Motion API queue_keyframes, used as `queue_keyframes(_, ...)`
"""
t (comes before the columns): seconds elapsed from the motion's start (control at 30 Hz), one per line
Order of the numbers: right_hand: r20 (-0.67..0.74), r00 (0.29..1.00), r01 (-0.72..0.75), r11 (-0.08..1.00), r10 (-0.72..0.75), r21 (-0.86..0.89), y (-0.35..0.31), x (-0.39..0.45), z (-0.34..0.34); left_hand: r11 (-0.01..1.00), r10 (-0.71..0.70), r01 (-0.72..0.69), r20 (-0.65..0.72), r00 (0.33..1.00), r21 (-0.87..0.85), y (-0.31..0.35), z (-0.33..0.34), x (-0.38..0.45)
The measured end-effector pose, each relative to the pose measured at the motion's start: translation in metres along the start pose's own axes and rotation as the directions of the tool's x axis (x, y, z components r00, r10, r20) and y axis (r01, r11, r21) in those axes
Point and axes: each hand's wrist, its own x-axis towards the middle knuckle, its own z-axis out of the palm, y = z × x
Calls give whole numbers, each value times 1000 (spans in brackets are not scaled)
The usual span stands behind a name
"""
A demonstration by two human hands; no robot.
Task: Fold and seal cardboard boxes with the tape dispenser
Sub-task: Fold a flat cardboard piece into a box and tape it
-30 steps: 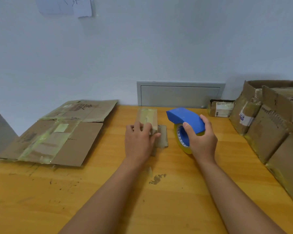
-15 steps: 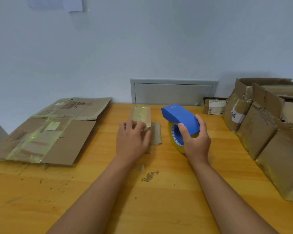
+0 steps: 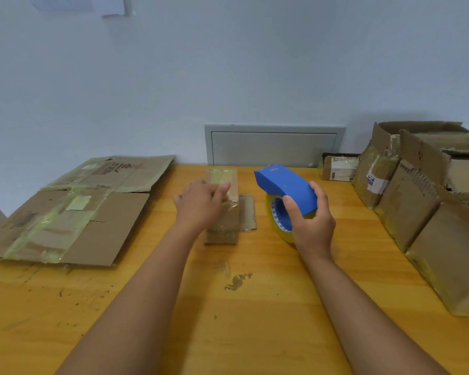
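Blue tape dispenser [image 3: 286, 192] gripped by right hand [image 3: 313, 221]; left hand [image 3: 201, 204] rests flat, fingers straight, on small cardboard box [image 3: 226, 209].

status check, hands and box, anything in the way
Left hand resting on small box, fingers blurred. Right hand gripping tape dispenser, held just right of box. Nothing between them.

Pale blue-white wall [image 3: 228, 63]; grey panel [image 3: 274, 147] (low, behind table); scuffed orange wooden table [image 3: 255, 320]; even light.
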Motion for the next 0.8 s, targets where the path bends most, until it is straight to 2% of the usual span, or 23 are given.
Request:
queue_keyframes(0.27, 2, 1000, 5, 1000, -5, -5, 1, 0, -1, 995, 65, -64, 9, 998, -80, -6, 4, -4)
queue_keyframes(0.6, 6, 1000, 8, 1000, -8, -3, 2, -1, -1, 952, 306, -303, -214, 928, 48, -22, 26, -14)
queue_keyframes(0.73, 4, 1000, 7, 1000, -7, 0, 1, -1, -2, 955, 298, -286, -269, 916, 83, -15, 33, -14)
queue_keyframes(0.8, 4, 1000, 9, 1000, -9, 0, 0, -1, -2, 959, 278, -281, -255, 926, 27, -14, 34, -14)
